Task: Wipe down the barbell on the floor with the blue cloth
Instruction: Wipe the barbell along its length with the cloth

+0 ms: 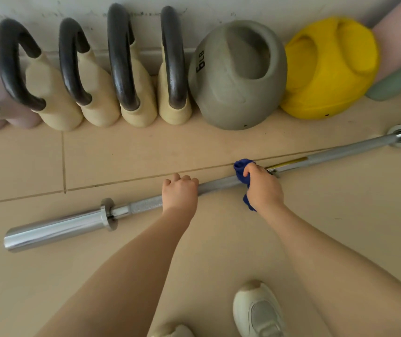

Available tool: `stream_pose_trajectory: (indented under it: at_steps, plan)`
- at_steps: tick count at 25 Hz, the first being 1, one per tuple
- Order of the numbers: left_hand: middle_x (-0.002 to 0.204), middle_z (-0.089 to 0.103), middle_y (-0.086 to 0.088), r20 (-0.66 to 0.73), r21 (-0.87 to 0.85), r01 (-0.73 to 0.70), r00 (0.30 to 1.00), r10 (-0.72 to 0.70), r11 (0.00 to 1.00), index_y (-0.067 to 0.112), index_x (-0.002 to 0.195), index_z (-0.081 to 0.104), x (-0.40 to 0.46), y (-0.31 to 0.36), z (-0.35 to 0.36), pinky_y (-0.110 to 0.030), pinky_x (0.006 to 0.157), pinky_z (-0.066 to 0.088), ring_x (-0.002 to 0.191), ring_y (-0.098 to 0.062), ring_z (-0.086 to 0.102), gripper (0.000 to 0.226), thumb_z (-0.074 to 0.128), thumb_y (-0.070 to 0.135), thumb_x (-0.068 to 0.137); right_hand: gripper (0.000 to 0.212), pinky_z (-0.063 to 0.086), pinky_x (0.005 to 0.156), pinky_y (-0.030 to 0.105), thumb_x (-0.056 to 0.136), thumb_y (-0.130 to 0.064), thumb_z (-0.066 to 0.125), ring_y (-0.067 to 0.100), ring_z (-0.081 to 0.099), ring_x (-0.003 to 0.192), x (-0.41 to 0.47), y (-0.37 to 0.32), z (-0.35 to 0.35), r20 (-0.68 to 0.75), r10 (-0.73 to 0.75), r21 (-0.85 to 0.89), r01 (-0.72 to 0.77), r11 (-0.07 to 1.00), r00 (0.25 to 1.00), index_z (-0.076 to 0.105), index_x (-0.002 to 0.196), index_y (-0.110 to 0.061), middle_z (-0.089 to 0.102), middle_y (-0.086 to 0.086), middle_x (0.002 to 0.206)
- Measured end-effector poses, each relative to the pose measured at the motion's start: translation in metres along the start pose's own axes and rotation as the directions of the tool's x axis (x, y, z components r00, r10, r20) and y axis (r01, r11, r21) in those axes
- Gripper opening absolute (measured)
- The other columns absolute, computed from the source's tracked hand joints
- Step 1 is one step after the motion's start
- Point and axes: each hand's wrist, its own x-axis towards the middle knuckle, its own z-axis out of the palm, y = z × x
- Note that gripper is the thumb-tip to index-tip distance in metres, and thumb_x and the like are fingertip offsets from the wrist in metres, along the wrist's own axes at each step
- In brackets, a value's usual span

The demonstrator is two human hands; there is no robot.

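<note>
A chrome barbell [218, 184] lies slantwise on the tan floor tiles, its thick sleeve at the lower left and its far collar at the upper right. My left hand [180, 192] grips the shaft next to the knurled section, fingers curled over the bar. To its right, my right hand [263, 187] holds the blue cloth [240, 167] wrapped round the shaft; cloth shows above and below the hand. A yellow strip marks the bar just right of that hand.
Along the wall stand several cream kettlebells [131, 76] with black handles, a grey 6 LB kettlebell [233, 93] and a yellow one [328, 69]. Pink and green rolls [398, 76] lean at the far right. My white shoes [259, 310] are at the bottom.
</note>
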Motion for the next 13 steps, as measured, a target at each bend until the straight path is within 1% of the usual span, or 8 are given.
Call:
stream_pose_trajectory:
  at_steps: [1, 2, 4, 5, 6, 8, 11, 13]
  plan:
    - [0.106, 0.060, -0.005, -0.006, -0.007, 0.003, 1.000, -0.003, 1.000, 0.015, 0.109, 0.057, -0.001, 0.001, 0.000, -0.031, 0.074, 0.030, 0.105, -0.027, 0.048, 0.022, 0.056, 0.011, 0.087, 0.036, 0.045, 0.077, 0.039, 0.078, 0.003, 0.048, 0.034, 0.055, 0.104, -0.005, -0.009, 0.004, 0.012, -0.043, 0.041, 0.043, 0.998, 0.999, 0.047, 0.107, -0.019, 0.057, 0.007, 0.119]
    - [0.107, 0.060, -0.005, -0.009, -0.009, 0.008, 1.000, -0.008, 1.000, 0.015, 0.109, 0.056, -0.001, 0.003, 0.000, -0.032, 0.076, 0.032, 0.106, -0.028, 0.048, 0.021, 0.054, 0.012, 0.088, 0.034, 0.047, 0.077, 0.040, 0.079, 0.002, 0.049, 0.033, 0.057, 0.104, -0.011, -0.021, 0.010, 0.058, -0.137, 0.059, 0.134, 0.989, 0.989, 0.048, 0.107, -0.018, 0.058, 0.007, 0.118]
    - [0.109, 0.060, -0.005, -0.013, -0.015, 0.033, 0.999, -0.033, 0.999, 0.015, 0.110, 0.056, -0.003, 0.004, -0.002, -0.033, 0.080, 0.035, 0.107, -0.028, 0.048, 0.020, 0.049, 0.016, 0.091, 0.030, 0.047, 0.074, 0.039, 0.079, -0.003, 0.052, 0.032, 0.059, 0.100, -0.022, -0.042, 0.018, 0.150, -0.364, 0.070, 0.357, 0.931, 0.919, 0.048, 0.105, -0.017, 0.060, 0.006, 0.114]
    - [0.109, 0.060, -0.005, -0.012, -0.019, 0.043, 0.999, -0.043, 0.999, 0.015, 0.110, 0.056, -0.003, 0.004, -0.003, -0.033, 0.081, 0.035, 0.108, -0.028, 0.048, 0.020, 0.048, 0.017, 0.092, 0.027, 0.046, 0.071, 0.037, 0.078, -0.005, 0.052, 0.031, 0.060, 0.097, -0.021, -0.046, 0.018, 0.174, -0.421, 0.077, 0.414, 0.907, 0.890, 0.048, 0.102, -0.019, 0.061, 0.005, 0.112]
    - [0.109, 0.060, -0.005, -0.008, -0.019, 0.050, 0.999, -0.051, 0.999, 0.016, 0.111, 0.057, -0.003, 0.004, -0.004, -0.033, 0.081, 0.035, 0.107, -0.028, 0.048, 0.021, 0.048, 0.017, 0.092, 0.023, 0.044, 0.068, 0.033, 0.079, -0.007, 0.051, 0.029, 0.061, 0.093, -0.015, -0.043, 0.013, 0.188, -0.428, 0.070, 0.423, 0.904, 0.884, 0.045, 0.097, -0.022, 0.063, 0.002, 0.109]
    - [0.109, 0.060, -0.005, 0.001, -0.019, 0.057, 0.998, -0.057, 0.998, 0.017, 0.112, 0.058, -0.004, 0.002, -0.005, -0.033, 0.079, 0.035, 0.107, -0.028, 0.048, 0.022, 0.051, 0.018, 0.091, 0.020, 0.039, 0.066, 0.030, 0.083, -0.009, 0.045, 0.029, 0.061, 0.087, 0.002, -0.023, 0.001, 0.180, -0.349, -0.036, 0.360, 0.932, 0.920, 0.041, 0.094, -0.025, 0.064, 0.001, 0.106]
    - [0.109, 0.060, -0.005, 0.013, -0.029, 0.063, 0.998, -0.062, 0.998, 0.016, 0.110, 0.058, -0.004, 0.002, -0.007, -0.033, 0.079, 0.036, 0.108, -0.028, 0.048, 0.021, 0.052, 0.020, 0.091, 0.027, 0.041, 0.072, 0.036, 0.085, -0.006, 0.042, 0.034, 0.060, 0.092, 0.013, 0.005, -0.007, -0.028, -0.169, -0.178, 0.161, 0.971, 0.985, 0.046, 0.110, -0.018, 0.062, 0.009, 0.110]
    - [0.109, 0.061, -0.005, 0.019, -0.029, 0.082, 0.996, -0.082, 0.996, 0.017, 0.109, 0.059, -0.002, 0.004, -0.008, -0.034, 0.080, 0.036, 0.109, -0.028, 0.048, 0.020, 0.053, 0.021, 0.090, 0.029, 0.044, 0.077, 0.039, 0.087, -0.007, 0.041, 0.036, 0.060, 0.095, 0.004, -0.011, 0.000, -0.053, -0.168, -0.131, 0.160, 0.978, 0.984, 0.047, 0.114, -0.014, 0.061, 0.012, 0.112]
